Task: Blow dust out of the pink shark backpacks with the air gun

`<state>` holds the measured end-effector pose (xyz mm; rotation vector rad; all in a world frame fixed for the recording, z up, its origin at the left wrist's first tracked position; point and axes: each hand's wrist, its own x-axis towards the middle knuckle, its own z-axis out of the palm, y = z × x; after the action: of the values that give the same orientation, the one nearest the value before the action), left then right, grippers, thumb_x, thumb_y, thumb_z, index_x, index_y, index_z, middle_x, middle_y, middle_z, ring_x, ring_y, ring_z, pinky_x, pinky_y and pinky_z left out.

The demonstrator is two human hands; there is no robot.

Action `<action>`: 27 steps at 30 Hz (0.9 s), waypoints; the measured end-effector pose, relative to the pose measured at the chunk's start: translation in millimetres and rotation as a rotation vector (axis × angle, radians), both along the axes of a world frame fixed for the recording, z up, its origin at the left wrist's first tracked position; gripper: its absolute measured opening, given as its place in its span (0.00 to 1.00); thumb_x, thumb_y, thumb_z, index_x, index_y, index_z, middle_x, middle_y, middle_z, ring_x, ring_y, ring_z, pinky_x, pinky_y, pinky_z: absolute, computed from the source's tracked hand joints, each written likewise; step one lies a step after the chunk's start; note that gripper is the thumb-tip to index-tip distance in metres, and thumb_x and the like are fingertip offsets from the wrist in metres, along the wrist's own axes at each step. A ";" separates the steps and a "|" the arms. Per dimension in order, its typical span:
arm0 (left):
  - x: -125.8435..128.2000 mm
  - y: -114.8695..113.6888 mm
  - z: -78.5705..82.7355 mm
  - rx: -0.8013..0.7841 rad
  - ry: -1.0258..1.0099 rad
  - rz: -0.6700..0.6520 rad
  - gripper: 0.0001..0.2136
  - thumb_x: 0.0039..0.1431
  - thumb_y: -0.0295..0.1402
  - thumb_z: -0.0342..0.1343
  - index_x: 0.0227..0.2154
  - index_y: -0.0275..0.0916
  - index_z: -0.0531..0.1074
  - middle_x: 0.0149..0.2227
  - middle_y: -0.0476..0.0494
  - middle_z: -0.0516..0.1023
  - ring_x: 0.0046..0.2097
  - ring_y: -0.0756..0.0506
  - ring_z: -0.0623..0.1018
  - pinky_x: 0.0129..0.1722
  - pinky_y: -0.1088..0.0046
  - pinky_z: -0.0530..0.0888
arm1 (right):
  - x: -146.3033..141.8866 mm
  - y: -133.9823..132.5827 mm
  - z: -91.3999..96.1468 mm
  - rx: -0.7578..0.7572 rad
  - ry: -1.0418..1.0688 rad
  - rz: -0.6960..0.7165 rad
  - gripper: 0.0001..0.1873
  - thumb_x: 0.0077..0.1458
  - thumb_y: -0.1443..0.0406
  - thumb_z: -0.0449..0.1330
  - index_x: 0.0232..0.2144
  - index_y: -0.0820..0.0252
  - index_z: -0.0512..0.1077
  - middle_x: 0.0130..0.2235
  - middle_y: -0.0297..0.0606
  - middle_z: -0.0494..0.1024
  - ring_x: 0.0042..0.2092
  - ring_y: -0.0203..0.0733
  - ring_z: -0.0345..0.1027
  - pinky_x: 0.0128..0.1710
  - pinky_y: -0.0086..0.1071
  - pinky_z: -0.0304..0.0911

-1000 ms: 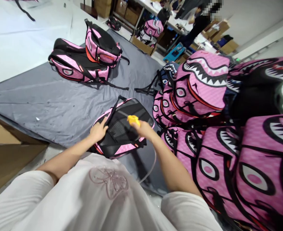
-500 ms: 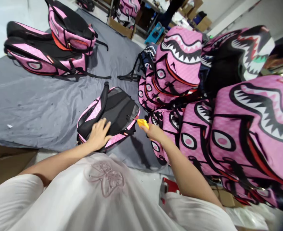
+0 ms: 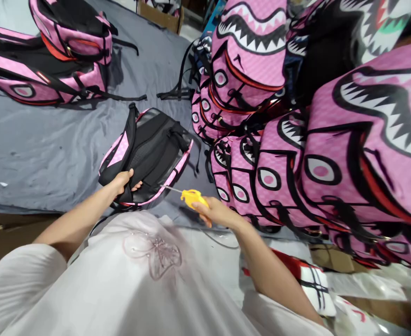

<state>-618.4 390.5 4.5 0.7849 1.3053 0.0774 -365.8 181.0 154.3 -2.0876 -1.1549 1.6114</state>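
A pink and black backpack lies with its black padded back and straps facing up on the grey cloth. My left hand is closed on a black shoulder strap at the backpack's near left side, fingers partly hidden. In my right hand is a yellow air blow gun, gripped by its handle. Its thin metal nozzle points left, with the tip over the backpack's near right edge. Part of a thin hose shows below the right wrist.
Pink shark-face backpacks stand packed in rows along the right. Two more backpacks lie stacked at the upper left. Grey cloth covers the table, and cardboard shows below its near left edge.
My left hand has gone from lying spread on the backpack to gripping its strap. The backpack has turned, and the blow gun has moved left and nearer to me. The view has shifted.
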 end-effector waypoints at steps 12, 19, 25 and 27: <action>23.3 -65.2 18.6 1.126 0.688 -0.714 0.27 0.65 0.38 0.51 0.67 0.51 0.59 0.63 0.30 0.62 0.57 0.29 0.67 0.49 0.52 0.69 | 17.0 56.2 -18.6 0.013 -0.489 0.167 0.23 0.67 0.51 0.51 0.48 0.63 0.74 0.27 0.38 0.79 0.24 0.39 0.71 0.28 0.28 0.58; 24.8 -42.6 12.5 0.991 0.551 -0.809 0.30 0.65 0.51 0.49 0.67 0.48 0.61 0.65 0.28 0.59 0.60 0.27 0.65 0.54 0.49 0.66 | -14.9 51.2 -22.3 0.013 -0.813 0.199 0.27 0.69 0.49 0.48 0.53 0.63 0.72 0.46 0.51 0.80 0.47 0.51 0.76 0.37 0.31 0.60; -30.7 1.4 33.7 1.089 0.182 -0.322 0.21 0.64 0.44 0.52 0.56 0.40 0.73 0.63 0.34 0.65 0.64 0.33 0.63 0.65 0.54 0.57 | -88.2 -8.8 -33.3 -0.181 -0.703 0.207 0.23 0.69 0.51 0.48 0.52 0.59 0.71 0.44 0.45 0.82 0.44 0.47 0.76 0.36 0.30 0.58; -54.0 19.9 30.8 0.993 0.082 -0.035 0.19 0.62 0.40 0.55 0.53 0.39 0.72 0.59 0.36 0.68 0.64 0.37 0.63 0.66 0.57 0.55 | -114.2 -27.1 -41.3 -0.232 -0.753 0.144 0.21 0.70 0.53 0.48 0.51 0.60 0.71 0.42 0.45 0.82 0.43 0.47 0.77 0.34 0.31 0.57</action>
<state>-672.5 410.4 35.3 1.6567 1.3018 0.7103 -480.0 153.8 113.0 -2.9572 -1.3943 1.0460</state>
